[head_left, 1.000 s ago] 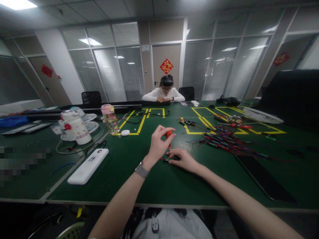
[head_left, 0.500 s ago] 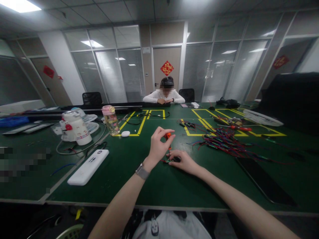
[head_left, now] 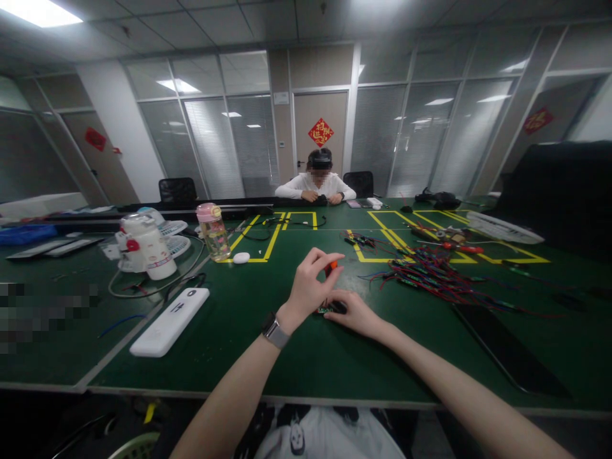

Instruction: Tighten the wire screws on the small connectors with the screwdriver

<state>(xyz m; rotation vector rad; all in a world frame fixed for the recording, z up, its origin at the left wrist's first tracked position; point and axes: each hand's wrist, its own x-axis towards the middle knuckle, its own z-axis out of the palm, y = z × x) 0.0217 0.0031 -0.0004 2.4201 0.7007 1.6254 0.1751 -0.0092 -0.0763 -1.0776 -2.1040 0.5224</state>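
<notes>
My left hand (head_left: pixel 313 280), with a watch on its wrist, is pinched round the orange handle of a small screwdriver (head_left: pixel 331 268). Its shaft is hidden behind my fingers. Just below, my right hand (head_left: pixel 351 310) rests low on the table with its fingers closed on a small green circuit board (head_left: pixel 325 310). Most of the board is covered by the fingertips, and a dark part shows under them. To the right lies a tangled pile of small boards with red and blue wires (head_left: pixel 430 274).
A white power bank (head_left: pixel 171 324), a white kettle-like jug (head_left: pixel 155 252) and a pink-lidded bottle (head_left: pixel 213 233) stand left. A small white case (head_left: pixel 241 257) lies beyond. At right are a black flat slab (head_left: pixel 509 350) and a red-handled tool (head_left: pixel 461 247). Opposite sits a person (head_left: pixel 316 185).
My left hand has shifted slightly right and tipped with the screwdriver, so the shaft seen before is now hidden. My right hand stays almost where it was.
</notes>
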